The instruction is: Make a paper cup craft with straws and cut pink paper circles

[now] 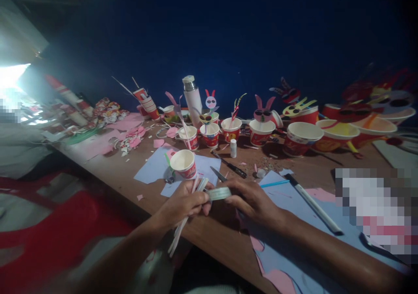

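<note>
Several thin white sticks, perhaps straws [178, 236], are gripped in my left hand [183, 202], slanting down towards the table's front edge. My right hand [251, 200] has its thumb and fingers closed on a roll of pale tape [219, 193]. The roll's left side touches my left fingertips, beside the upper ends of the sticks. Just beyond my left hand stands a red and white paper cup [185, 168] on light blue paper [148, 168]. A utility knife [233, 165] lies beyond my right hand.
Red paper cups [261, 131] with cut-paper rabbit faces line the back, near a white flask [192, 100]. A small white bottle [233, 148] stands mid-table. Blue paper with a marker [315, 205] lies right. Pink scraps [130, 139] lie left; a red chair [75, 228] stands below.
</note>
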Motion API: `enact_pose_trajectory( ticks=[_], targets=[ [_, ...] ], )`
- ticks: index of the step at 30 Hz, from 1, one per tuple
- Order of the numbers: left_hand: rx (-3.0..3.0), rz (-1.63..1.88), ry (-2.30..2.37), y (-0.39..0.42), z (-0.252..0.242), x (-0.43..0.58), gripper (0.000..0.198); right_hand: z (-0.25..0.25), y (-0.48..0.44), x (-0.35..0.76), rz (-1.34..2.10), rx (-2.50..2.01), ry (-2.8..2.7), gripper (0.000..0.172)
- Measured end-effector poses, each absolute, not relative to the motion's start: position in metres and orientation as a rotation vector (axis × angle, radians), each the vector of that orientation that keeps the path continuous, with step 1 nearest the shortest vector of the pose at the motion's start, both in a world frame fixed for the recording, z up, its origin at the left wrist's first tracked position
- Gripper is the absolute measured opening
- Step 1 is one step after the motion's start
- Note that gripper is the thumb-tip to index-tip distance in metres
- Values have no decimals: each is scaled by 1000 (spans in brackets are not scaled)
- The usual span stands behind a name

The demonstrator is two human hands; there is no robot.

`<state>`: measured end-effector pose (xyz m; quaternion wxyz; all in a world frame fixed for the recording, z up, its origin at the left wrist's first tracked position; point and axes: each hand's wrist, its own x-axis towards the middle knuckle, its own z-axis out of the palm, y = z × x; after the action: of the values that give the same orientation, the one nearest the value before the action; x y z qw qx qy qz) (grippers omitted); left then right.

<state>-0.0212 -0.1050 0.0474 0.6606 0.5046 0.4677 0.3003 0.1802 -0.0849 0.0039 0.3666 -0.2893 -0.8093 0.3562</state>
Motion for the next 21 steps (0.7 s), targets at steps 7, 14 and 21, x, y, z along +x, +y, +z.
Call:
enact_pose_trajectory(
  ticks=[7,14,21],
  targets=[
    [1015,681,965,-102,47,-22,34,0,-88,176,1092,-706,-1908,24],
    [1029,664,964,-99,45,-19,25,2,-91,174,1189,-693,-1824,20],
    [1318,629,1264,-101,42,-11,19,12,-84,181,881,-826,-2140,29]
  ],
)
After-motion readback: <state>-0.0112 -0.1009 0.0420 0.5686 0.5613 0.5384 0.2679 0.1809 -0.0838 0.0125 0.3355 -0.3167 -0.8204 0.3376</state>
